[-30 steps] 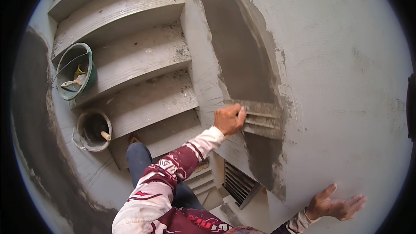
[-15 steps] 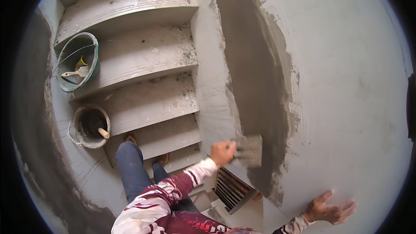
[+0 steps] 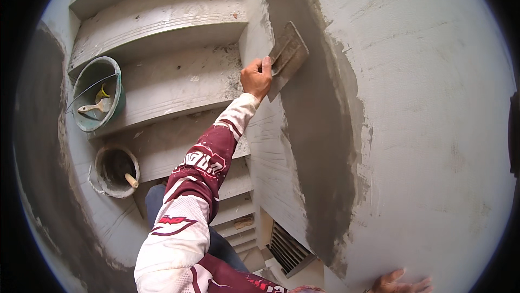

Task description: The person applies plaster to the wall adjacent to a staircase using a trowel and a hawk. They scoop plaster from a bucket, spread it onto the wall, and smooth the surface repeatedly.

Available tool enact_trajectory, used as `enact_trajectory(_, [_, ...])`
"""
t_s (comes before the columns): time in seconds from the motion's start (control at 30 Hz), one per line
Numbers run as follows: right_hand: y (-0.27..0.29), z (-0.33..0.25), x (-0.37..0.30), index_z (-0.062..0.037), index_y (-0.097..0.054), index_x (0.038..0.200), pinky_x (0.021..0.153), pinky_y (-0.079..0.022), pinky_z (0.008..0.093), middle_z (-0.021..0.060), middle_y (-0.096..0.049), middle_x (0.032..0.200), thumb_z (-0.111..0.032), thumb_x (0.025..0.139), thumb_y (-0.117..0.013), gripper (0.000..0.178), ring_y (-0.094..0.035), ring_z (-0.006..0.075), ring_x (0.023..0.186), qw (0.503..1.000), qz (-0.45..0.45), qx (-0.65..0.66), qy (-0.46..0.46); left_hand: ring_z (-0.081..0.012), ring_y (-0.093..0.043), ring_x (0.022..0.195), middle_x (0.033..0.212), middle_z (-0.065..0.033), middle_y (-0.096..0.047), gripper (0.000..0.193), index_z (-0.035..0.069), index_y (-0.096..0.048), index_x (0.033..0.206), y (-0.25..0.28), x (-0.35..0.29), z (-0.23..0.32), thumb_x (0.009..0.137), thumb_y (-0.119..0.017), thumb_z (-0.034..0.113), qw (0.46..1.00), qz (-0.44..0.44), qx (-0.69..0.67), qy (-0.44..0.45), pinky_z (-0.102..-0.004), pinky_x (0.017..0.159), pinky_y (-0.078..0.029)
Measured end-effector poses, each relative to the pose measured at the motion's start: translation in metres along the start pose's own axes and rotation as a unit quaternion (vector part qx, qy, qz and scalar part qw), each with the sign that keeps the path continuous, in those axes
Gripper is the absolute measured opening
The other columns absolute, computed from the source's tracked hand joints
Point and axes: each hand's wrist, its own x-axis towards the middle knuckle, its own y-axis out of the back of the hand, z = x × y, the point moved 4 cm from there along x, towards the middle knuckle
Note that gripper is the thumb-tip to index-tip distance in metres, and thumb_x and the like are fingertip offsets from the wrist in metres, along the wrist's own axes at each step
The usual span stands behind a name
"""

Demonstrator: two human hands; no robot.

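My left hand (image 3: 256, 78) is closed round the handle of a rectangular plastering trowel (image 3: 291, 57). The trowel's blade is tilted over the upper part of a long, dark grey plaster patch (image 3: 319, 130) on the pale wall, near the patch's left edge. Whether the whole blade touches the plaster I cannot tell. Low on the same wall, at the bottom of the view, my right hand (image 3: 401, 282) has its fingers spread and holds nothing; its lower part is cut off by the frame.
Concrete stairs (image 3: 162, 76) run up the left side. On them stand a green bucket (image 3: 120, 98) with a paintbrush (image 3: 96, 106) inside and a dark mortar bucket (image 3: 103, 184) with a wooden handle (image 3: 131, 180) sticking out. A slatted vent (image 3: 290, 249) lies below the patch.
My left hand has carried the trowel up along the patch, from its lower part to near its top. My right hand has shifted lower in the view.
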Motion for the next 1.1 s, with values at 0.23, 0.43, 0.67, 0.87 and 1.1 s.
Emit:
enact_trajectory(0.23, [-0.005,0.000,-0.009,0.0025,-0.040,0.140,0.103,-0.026,0.0616,0.0265,-0.037,0.143,-0.062,0.093,-0.033,0.080,-0.033,0.0477,0.130,1.000,0.006,0.009,-0.010,-0.0333,-0.052,0.043,0.049,-0.0156,-0.052,0.043,0.006,-0.056,0.059,-0.015,-0.072,0.010,0.092,-0.053,0.034,0.994,-0.096,0.035,-0.026,-0.0416,0.045,-0.042])
enact_trajectory(0.43, [-0.007,0.006,-0.021,0.0016,-0.039,0.141,0.103,-0.024,0.0639,0.0276,-0.035,0.144,-0.062,0.093,-0.032,0.080,-0.032,0.0482,0.131,1.000,-0.020,-0.003,-0.023,-0.0272,-0.050,0.040,0.050,-0.0161,-0.049,0.037,0.005,-0.052,0.057,0.034,-0.202,0.039,0.088,-0.061,0.025,0.970,-0.235,-0.011,-0.061,-0.0399,0.043,-0.038])
enact_trajectory(0.67, [-0.003,0.003,-0.022,0.0000,-0.040,0.141,0.103,-0.025,0.0648,0.0279,-0.037,0.142,-0.061,0.093,-0.034,0.078,-0.034,0.0484,0.129,1.000,0.004,0.002,-0.005,-0.0148,-0.048,0.047,0.051,-0.0138,-0.053,0.042,-0.001,-0.056,0.059,0.030,-0.007,-0.009,0.089,-0.061,0.028,0.994,-0.098,-0.047,0.008,-0.0344,0.046,-0.038])
enact_trajectory(0.87, [-0.010,-0.008,-0.016,0.0006,-0.042,0.139,0.102,-0.025,0.0649,0.0286,-0.038,0.140,-0.063,0.092,-0.037,0.079,-0.036,0.0481,0.128,1.000,0.018,0.001,-0.008,-0.0288,-0.062,0.055,0.059,-0.0198,-0.060,0.040,-0.002,-0.065,0.065,-0.007,0.170,-0.021,0.079,-0.059,0.035,0.998,-0.045,0.034,-0.012,-0.0392,0.060,-0.048])
enact_trajectory(1.1, [-0.015,-0.022,-0.011,0.0008,-0.043,0.138,0.102,-0.025,0.0649,0.0288,-0.039,0.140,-0.063,0.091,-0.038,0.080,-0.036,0.0480,0.128,1.000,0.005,-0.013,-0.012,-0.0214,-0.059,0.050,0.051,-0.0145,-0.057,0.033,0.001,-0.060,0.055,-0.058,0.251,0.003,0.073,-0.057,0.029,0.995,-0.068,0.048,-0.050,-0.0343,0.057,-0.047])
